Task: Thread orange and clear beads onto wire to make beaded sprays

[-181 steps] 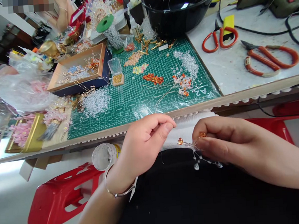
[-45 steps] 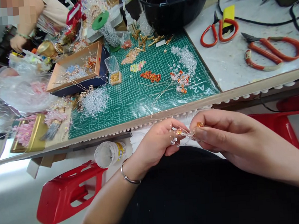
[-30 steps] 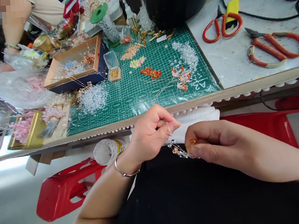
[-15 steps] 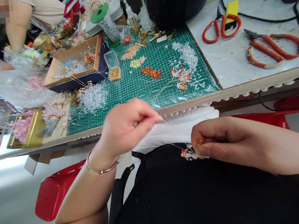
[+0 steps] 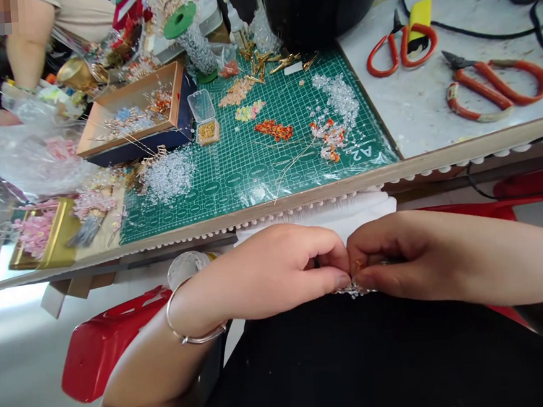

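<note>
Fingertip to fingertip, my two hands meet low over the black cloth on my lap. My right hand (image 5: 408,259) is closed in a pinch on a small beaded wire spray (image 5: 353,291) of clear and orange beads. From the other side my left hand (image 5: 283,271), thumb and fingers pressed together, grips at the same spray. Most of the spray is hidden by the fingers, and its thin wire cannot be made out now. Finished-looking orange and clear bead clusters (image 5: 329,138) lie on the green cutting mat (image 5: 234,197), beside a pile of orange beads (image 5: 274,130).
Clear beads (image 5: 167,176) are heaped on the mat's left, near a cardboard box (image 5: 136,129) of beaded pieces. Orange-handled cutters (image 5: 496,88) lie right, below a black basin (image 5: 320,8). A red stool (image 5: 100,352) stands below left. Another person's arm (image 5: 28,53) shows top left.
My left hand has come down and right from above, where it pulled a thin wire, to meet my right hand at the spray. My right hand has hardly moved.
</note>
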Action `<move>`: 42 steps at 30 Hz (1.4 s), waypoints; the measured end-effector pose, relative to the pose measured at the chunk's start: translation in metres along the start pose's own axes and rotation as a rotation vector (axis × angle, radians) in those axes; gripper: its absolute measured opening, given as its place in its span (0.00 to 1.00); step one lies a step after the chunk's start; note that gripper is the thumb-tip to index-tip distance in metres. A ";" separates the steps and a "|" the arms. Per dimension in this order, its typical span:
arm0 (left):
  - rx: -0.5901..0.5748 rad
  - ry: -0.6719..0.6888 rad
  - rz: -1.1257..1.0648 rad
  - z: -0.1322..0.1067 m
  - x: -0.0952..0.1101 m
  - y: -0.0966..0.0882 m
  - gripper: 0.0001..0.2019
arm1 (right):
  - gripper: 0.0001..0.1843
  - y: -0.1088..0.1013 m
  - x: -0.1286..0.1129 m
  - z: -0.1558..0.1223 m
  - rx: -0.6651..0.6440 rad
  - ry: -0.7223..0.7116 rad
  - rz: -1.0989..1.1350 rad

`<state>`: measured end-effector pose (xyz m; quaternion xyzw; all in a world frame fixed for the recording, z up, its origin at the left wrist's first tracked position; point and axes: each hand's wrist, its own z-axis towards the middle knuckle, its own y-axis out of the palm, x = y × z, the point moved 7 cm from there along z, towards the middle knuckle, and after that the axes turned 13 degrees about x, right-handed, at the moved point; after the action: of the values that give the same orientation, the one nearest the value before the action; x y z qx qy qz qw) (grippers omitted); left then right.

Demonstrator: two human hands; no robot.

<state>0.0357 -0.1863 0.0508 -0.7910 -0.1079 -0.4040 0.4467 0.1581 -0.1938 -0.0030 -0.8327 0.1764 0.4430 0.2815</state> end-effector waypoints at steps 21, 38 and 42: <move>0.219 -0.367 -1.119 0.005 -0.053 0.034 0.16 | 0.17 -0.044 -0.012 -0.007 0.513 -0.215 0.192; 0.516 -0.282 -1.120 -0.001 -0.049 0.021 0.12 | 0.12 -0.033 -0.051 -0.043 0.985 -0.817 -0.500; 0.521 -0.229 -0.894 -0.004 -0.048 0.018 0.10 | 0.06 -0.025 -0.046 -0.027 0.950 -0.760 -0.505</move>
<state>0.0118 -0.1909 0.0055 -0.5697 -0.5795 -0.4258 0.3980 0.1641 -0.1894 0.0551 -0.4192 0.0403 0.5007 0.7563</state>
